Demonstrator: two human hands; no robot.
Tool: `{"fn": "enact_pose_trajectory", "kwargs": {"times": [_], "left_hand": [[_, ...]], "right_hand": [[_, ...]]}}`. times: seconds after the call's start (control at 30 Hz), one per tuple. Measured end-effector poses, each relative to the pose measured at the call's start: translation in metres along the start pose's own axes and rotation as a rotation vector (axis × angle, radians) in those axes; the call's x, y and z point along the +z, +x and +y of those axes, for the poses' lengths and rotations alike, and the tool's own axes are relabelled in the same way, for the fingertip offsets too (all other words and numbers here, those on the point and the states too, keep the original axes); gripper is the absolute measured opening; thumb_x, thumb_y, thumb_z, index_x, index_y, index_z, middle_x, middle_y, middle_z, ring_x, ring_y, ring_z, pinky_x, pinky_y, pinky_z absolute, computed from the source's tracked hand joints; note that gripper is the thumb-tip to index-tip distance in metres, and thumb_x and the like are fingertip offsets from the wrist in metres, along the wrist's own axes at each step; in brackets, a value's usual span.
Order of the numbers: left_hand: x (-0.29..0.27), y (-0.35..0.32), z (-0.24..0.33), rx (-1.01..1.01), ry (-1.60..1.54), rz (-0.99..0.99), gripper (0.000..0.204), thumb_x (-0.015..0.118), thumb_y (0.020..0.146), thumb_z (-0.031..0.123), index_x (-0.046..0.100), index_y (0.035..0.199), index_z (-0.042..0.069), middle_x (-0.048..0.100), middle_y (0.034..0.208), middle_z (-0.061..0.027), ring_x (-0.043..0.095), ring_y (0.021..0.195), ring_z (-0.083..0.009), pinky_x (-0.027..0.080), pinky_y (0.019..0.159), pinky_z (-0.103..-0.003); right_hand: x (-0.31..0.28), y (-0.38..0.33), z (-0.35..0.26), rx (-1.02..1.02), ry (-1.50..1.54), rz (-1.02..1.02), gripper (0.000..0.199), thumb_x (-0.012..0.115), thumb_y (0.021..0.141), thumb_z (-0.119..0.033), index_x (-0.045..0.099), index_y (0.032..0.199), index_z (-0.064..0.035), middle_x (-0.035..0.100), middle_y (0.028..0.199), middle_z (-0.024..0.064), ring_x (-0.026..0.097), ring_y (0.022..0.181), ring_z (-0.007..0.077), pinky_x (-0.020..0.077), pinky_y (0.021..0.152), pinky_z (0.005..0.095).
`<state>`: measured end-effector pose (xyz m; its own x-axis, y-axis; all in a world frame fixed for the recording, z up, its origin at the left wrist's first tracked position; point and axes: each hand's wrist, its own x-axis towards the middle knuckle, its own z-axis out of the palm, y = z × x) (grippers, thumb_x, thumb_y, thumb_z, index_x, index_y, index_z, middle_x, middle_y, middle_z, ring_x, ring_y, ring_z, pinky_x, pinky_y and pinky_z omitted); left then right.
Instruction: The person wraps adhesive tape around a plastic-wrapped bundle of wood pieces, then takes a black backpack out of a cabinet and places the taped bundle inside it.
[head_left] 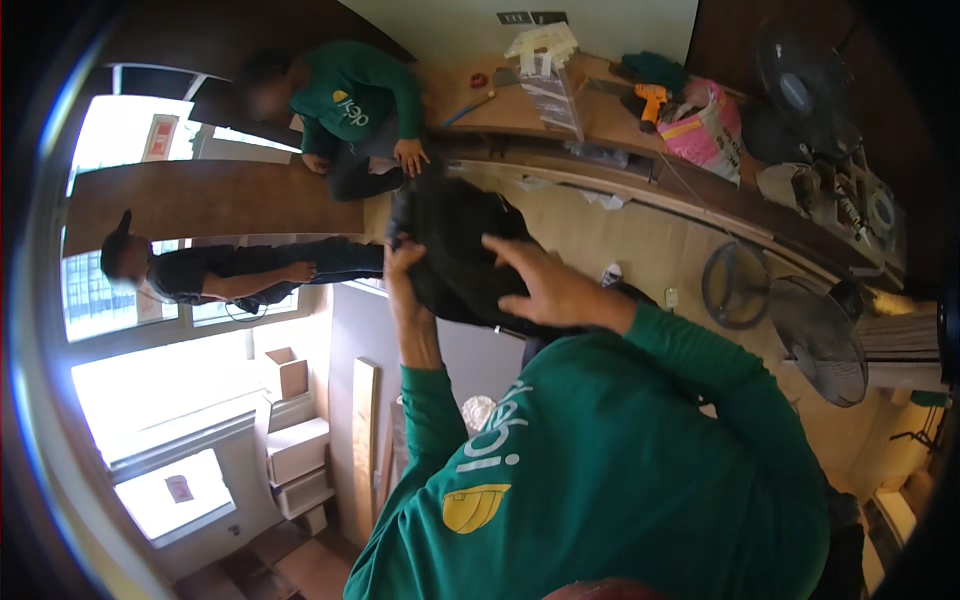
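A bulky, soft black fabric item (465, 245), which looks like a bag, is in front of my chest. My left hand (406, 275) grips its left edge, with the thumb up; part of the fingers is hidden behind the dark cloth. Against its right side is my right hand (550, 288), its fingers spread apart and slightly blurred. Whether those fingers touch the fabric or hover just over it, I cannot tell. The item's underside and what it may contain are hidden.
A person in a green top (365, 95) sits close ahead; a person in a cap (220, 272) stands at left. On the long bench (600, 115) are an orange power drill (652, 103) and a pink-white sack (705, 135). A fan (818, 340) is at right.
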<state>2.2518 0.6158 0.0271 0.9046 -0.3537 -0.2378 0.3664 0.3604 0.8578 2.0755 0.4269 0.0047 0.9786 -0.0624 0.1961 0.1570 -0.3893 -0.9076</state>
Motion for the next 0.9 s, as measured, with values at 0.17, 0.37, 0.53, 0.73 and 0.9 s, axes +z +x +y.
{"fn": "enact_pose_trajectory", "kwargs": {"times": [0.17,0.37,0.53,0.73,0.9], "left_hand": [[0.040,0.127,0.039,0.004,-0.100,-0.035,0.035,0.060,0.080,-0.002,0.059,0.114,0.005,0.066,0.108,-0.0144,0.069,0.102,-0.0319,0.058,0.099,-0.042],[0.095,0.299,0.064,-0.031,0.031,-0.276,0.037,0.061,0.081,-0.002,0.057,0.117,0.003,0.066,0.117,-0.0177,0.069,0.106,-0.0333,0.058,0.099,-0.044],[0.128,0.415,0.056,-0.032,0.063,-0.327,0.030,0.065,0.079,-0.003,0.060,0.107,0.005,0.065,0.101,-0.0110,0.068,0.093,-0.0275,0.060,0.087,-0.040],[0.143,0.506,0.014,-0.034,0.161,-0.364,0.025,0.069,0.077,-0.006,0.061,0.096,0.009,0.060,0.085,-0.0037,0.065,0.078,-0.0199,0.059,0.072,-0.033],[0.113,0.558,-0.060,-0.082,0.284,-0.243,0.032,0.070,0.077,-0.007,0.065,0.107,0.003,0.066,0.092,-0.0039,0.066,0.084,-0.0175,0.059,0.071,-0.032]], "right_hand": [[-0.026,0.088,0.095,0.094,0.009,0.133,0.033,0.069,0.092,-0.018,0.063,0.121,-0.0033,0.060,0.112,0.0183,0.060,0.110,0.0392,0.0495,0.094,0.0469],[-0.067,0.231,0.163,0.002,-0.238,0.247,0.016,0.064,0.092,-0.015,0.066,0.101,-0.0012,0.066,0.099,0.0225,0.065,0.096,0.0438,0.0512,0.083,0.0536],[-0.122,0.305,0.175,0.074,-0.443,0.207,0.016,0.065,0.091,-0.016,0.067,0.102,-0.0036,0.067,0.091,0.0222,0.065,0.090,0.0459,0.0523,0.080,0.0541],[-0.147,0.360,0.230,0.328,-0.478,0.173,0.017,0.060,0.093,-0.013,0.070,0.102,-0.0033,0.068,0.091,0.0227,0.067,0.088,0.0459,0.0545,0.080,0.0526],[-0.106,0.354,0.286,0.280,-0.570,0.207,0.022,0.055,0.097,-0.017,0.070,0.097,-0.0013,0.068,0.087,0.0221,0.068,0.088,0.0427,0.0550,0.079,0.0532]]}}
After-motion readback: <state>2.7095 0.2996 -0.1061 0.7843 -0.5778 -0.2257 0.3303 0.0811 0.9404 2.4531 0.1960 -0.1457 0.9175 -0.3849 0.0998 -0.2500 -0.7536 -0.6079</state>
